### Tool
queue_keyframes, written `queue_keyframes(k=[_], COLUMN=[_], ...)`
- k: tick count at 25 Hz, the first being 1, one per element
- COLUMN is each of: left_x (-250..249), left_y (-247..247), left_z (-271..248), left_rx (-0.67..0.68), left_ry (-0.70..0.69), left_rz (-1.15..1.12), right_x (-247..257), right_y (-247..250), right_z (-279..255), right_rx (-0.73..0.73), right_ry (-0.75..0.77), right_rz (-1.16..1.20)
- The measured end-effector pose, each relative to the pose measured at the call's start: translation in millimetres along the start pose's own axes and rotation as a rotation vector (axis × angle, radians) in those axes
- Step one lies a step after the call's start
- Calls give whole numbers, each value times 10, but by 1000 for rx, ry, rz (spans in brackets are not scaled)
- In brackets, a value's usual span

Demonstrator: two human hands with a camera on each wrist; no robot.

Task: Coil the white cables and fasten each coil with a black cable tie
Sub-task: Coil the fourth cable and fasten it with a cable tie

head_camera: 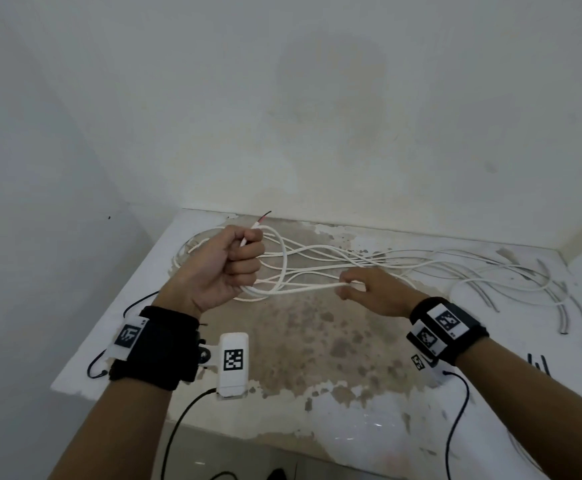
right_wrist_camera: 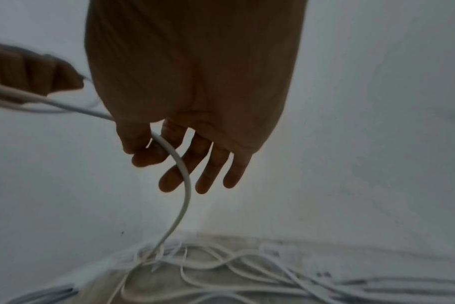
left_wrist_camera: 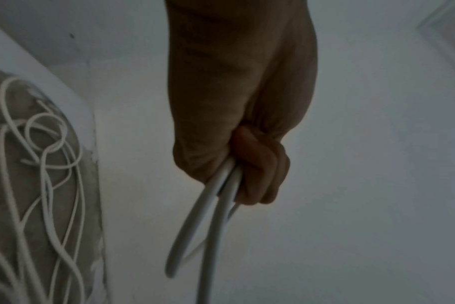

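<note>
Left hand (head_camera: 223,268) fisted on first loops of thin white cable (head_camera: 300,289), right hand (head_camera: 369,289) pinching its run; coiling barely begun, no coil tied.

The white cable (head_camera: 303,288) I hold looks smooth, matt plastic; my table (head_camera: 317,341) is rough, blotchy (paint flaking off).

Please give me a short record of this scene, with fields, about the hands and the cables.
left hand: left hand grips loops of the white cable
right hand: right hand pinches the same cable between thumb and index finger
cable end: stripped tip sticks up above the left fist
loose cables: tangle lies on the table
black cable ties: a few dark strips at the table's right edge, unclear
</note>
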State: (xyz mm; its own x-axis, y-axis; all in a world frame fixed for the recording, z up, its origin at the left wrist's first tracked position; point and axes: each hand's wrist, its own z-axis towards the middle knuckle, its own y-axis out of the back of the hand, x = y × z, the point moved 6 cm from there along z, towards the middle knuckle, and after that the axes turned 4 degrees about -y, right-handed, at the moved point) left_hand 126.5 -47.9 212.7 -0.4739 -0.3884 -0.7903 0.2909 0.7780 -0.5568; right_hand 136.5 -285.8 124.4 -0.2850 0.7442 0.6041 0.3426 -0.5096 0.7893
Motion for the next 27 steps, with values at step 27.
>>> queue_keyframes(k=[27], left_x=[718], left_y=[161], left_z=[-323], left_rx=[-164], left_ry=[51], left_rz=[678], right_x=[33], right_y=[-165], right_z=[-154], right_rx=[-132], right_ry=[-166], right_rz=[96])
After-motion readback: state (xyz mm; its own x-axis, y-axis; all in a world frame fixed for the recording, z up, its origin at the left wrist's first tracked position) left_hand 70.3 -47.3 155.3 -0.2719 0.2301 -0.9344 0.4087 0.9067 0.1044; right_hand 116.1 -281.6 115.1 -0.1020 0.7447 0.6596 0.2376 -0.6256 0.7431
